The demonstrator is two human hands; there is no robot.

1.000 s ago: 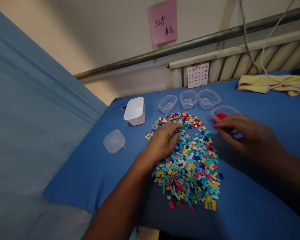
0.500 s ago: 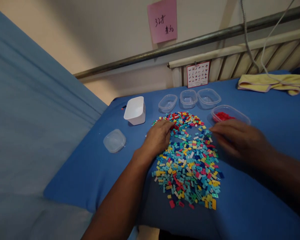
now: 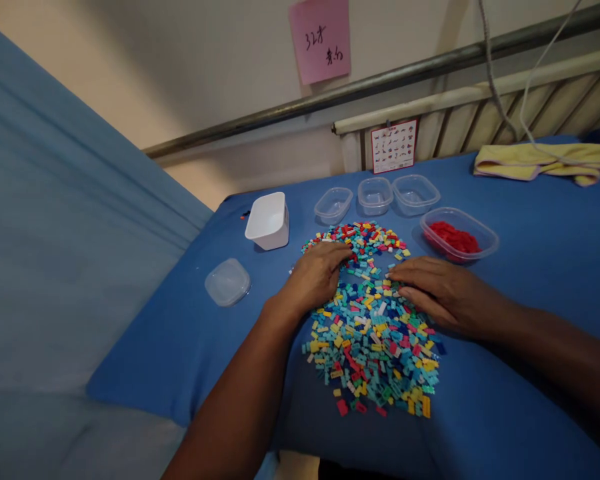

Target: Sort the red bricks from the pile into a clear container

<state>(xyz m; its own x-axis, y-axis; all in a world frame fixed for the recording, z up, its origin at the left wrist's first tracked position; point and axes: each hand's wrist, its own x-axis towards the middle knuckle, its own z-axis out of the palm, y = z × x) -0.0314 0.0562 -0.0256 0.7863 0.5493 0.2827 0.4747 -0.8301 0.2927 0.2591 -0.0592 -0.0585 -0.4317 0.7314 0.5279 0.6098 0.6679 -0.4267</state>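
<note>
Two bare hands work at a heap of small coloured bricks (image 3: 375, 347) in the lower middle of the frame.
The heap's long axis runs from the upper middle toward the bottom edge; single bricks point every way. The left hand (image 3: 316, 273) lies over its upper left, fingers curled and pointing right; whether that grip holds a brick, I cannot tell. The right hand (image 3: 443, 293) lies at its right edge, fingers pointing left, the grip narrow, any brick in it too small to make out. Above that hand, a clear tub (image 3: 489, 241) of red pieces (image 3: 453, 237) slants its long axis down toward the right.
</note>
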